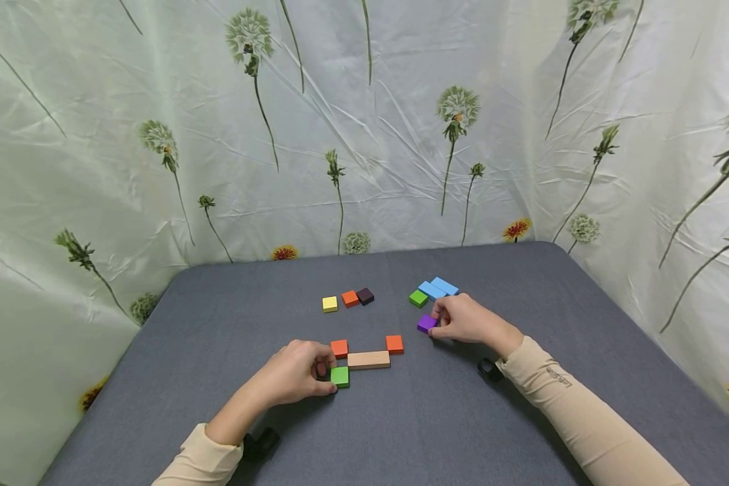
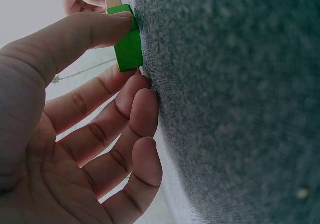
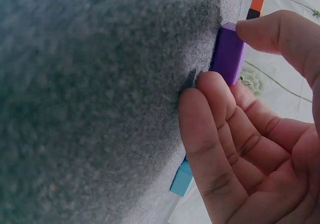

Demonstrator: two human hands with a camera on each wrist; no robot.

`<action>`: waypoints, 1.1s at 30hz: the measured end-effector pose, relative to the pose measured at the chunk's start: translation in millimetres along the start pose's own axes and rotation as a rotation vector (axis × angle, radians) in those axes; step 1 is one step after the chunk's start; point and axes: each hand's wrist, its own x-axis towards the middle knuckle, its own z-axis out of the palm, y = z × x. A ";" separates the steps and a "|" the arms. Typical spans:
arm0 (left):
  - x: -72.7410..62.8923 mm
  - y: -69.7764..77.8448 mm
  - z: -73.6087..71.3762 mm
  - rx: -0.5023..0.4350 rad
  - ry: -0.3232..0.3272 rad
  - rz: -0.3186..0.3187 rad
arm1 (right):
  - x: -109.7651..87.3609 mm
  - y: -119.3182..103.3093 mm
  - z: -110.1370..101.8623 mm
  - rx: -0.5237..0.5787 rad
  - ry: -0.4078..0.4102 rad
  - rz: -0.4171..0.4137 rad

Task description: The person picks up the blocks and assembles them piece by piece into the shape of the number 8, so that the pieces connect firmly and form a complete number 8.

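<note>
My left hand [image 1: 298, 372] pinches a green square block [image 1: 339, 376] between thumb and fingers, low on the grey cloth. In the left wrist view the thumb lies over one side of the green block [image 2: 129, 47], with the index fingertip at its far end. Beside that block lie a plain wooden plank [image 1: 368, 360] and two orange-red blocks, one at the plank's left end [image 1: 339, 348] and one at its right [image 1: 395, 344]. My right hand [image 1: 469, 320] pinches a purple block [image 1: 426, 323], its thumb on one end in the right wrist view.
Farther back on the grey-covered table [image 1: 267, 297] lie a yellow block [image 1: 330, 304], an orange block [image 1: 349, 298] and a dark block [image 1: 365, 295]. Just beyond my right hand are a second green block [image 1: 418, 298] and light blue blocks [image 1: 437, 288]. A flowered curtain [image 1: 376, 135] hangs behind.
</note>
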 end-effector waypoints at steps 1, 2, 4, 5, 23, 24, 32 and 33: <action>0.0 0.0 0.0 -0.001 0.000 -0.001 | -0.4 0.4 -0.1 0.001 0.004 -0.003; 0.1 -0.1 0.0 -0.002 0.000 -0.001 | -1.0 0.6 -0.7 0.004 0.005 -0.009; 0.2 -0.4 0.1 -0.002 -0.001 -0.003 | -2.0 1.4 -1.6 0.008 0.005 -0.013; 0.2 -0.6 0.3 -0.002 0.000 -0.003 | -2.9 1.7 -1.9 0.009 0.002 -0.016; -0.3 -1.0 0.9 0.003 0.012 -0.004 | -18.9 -6.4 -6.1 0.076 -0.095 -0.045; -0.6 -0.8 0.5 0.002 0.012 -0.004 | -20.0 -7.2 -6.5 0.077 -0.100 -0.054; -1.9 -1.0 -0.2 -0.005 0.009 -0.008 | -24.3 -15.8 -6.2 0.085 -0.140 -0.074; -1.8 -1.1 -0.1 -0.005 0.009 -0.009 | -24.8 -16.8 -6.0 0.084 -0.143 -0.078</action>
